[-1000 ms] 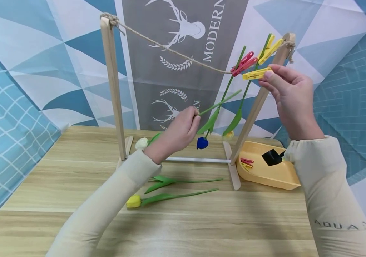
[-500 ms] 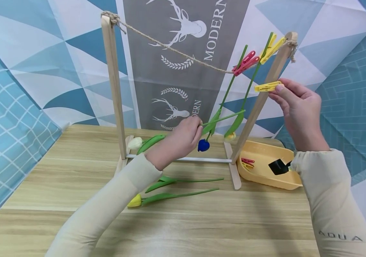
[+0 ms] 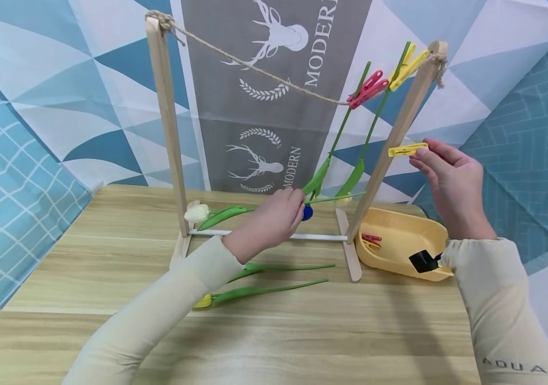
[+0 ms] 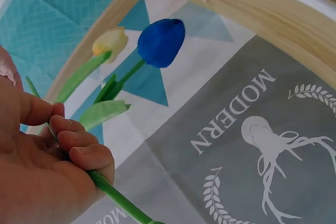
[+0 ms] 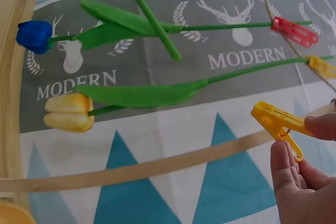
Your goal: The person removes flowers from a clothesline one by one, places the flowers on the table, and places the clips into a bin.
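My left hand (image 3: pixel 274 216) grips the green stem of a white tulip (image 3: pixel 197 214), which lies roughly level with its bloom to the left. In the left wrist view the fingers curl round that stem. My right hand (image 3: pixel 457 184) pinches a yellow clothespin (image 3: pixel 406 150) between thumb and fingers, in front of the right post. A red clothespin (image 3: pixel 367 91) holds a blue tulip (image 5: pixel 34 36) upside down on the rope (image 3: pixel 259 70). Beside it another yellow clothespin (image 3: pixel 406 69) holds a pale yellow tulip (image 5: pixel 68 112), also head down.
The rope spans two wooden posts (image 3: pixel 167 123), joined low down by a white rod (image 3: pixel 324 237). On the table (image 3: pixel 303 337) lie a yellow tulip (image 3: pixel 255 293) and another green stem (image 3: pixel 293 267). A yellow-orange tray (image 3: pixel 399 262) at the right contains red and yellow clothespins (image 3: pixel 371 239).
My left hand has lowered the white tulip toward the table, and its stem has come closer to level. My right hand has moved down and slightly right with the yellow clothespin.
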{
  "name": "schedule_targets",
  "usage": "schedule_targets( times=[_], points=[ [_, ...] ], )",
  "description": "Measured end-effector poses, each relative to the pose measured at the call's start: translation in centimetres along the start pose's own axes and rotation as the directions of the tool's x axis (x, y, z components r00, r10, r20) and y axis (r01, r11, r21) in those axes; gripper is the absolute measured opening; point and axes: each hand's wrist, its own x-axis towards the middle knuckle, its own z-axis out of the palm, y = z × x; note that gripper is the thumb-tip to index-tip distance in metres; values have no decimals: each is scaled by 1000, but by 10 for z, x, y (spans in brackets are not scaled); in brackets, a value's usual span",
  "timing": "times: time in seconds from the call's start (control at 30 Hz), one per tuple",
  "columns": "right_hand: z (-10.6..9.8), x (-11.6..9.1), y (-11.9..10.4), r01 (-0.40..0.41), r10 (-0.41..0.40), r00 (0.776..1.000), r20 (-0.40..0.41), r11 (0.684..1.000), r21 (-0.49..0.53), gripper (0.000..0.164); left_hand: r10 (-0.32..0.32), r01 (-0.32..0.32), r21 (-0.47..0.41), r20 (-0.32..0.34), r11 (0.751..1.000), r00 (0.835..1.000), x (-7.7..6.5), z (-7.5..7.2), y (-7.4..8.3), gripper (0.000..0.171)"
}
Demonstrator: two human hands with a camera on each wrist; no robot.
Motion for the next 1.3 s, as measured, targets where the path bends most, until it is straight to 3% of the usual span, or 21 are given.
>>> schedule_targets(
  times=[0.27,0.6,0.77,1.0,1.3],
  points=[
    [-13,1,12,-49,48,999,-21,998,-49,28,14,-15,34,19,999,1000,-5,9,1,19],
    [-34,1,29,-138,127,988,-82,980,-146,31,57,-51,99,-62,994,996,-13,20,1,15],
    [-43,2,39,-179,163,980,-115,972,-151,31,28,-23,123,-41,992,999,-18,24,3,17],
    [-61,4,58,-241,226,964,-136,965,-105,24,48,-35,171,-72,985,996,-25,32,5,14],
    [-83,3,83,-348,319,931,-176,921,-174,23,5,-9,262,17,965,1000,-33,44,9,14]
  ],
)
